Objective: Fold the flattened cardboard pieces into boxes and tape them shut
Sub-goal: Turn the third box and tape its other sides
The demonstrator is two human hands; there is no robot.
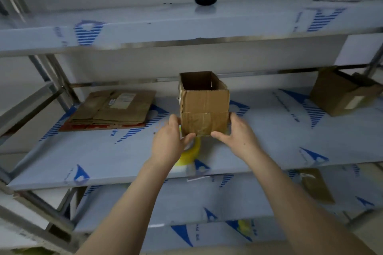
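Cardboard box (204, 107): upright, top open, taped seam on the near face; on the middle shelf (269, 130), centre.
Left hand (167, 138), right hand (238, 132): the two hands grip the box's lower corners, thumbs on its front.
Yellow tape roll (190, 155): partly under the left hand.
Flattened cardboard stack (112, 107): left.
Closed box (339, 93): far right.
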